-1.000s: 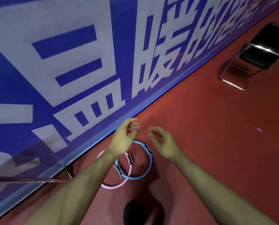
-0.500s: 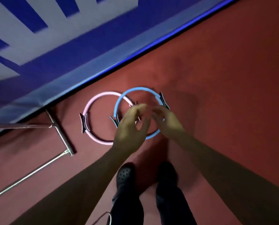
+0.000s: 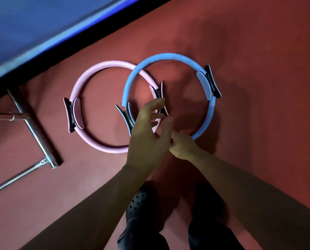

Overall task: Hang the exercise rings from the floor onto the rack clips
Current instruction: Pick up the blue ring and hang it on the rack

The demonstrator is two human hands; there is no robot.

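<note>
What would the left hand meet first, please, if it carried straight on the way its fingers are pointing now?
Probably the pink ring, at its black handle just beyond the left hand's fingertips, inside the blue ring; height above the floor is unclear.

The floor is red and smooth. A pink ring lies flat on it in the middle of the frame. A blue ring lies to its right, with its left edge crossing over the pink one. At the left, the silver bars of a metal rack foot rest on the floor. Two dark shoes stand at the bottom middle.
</note>
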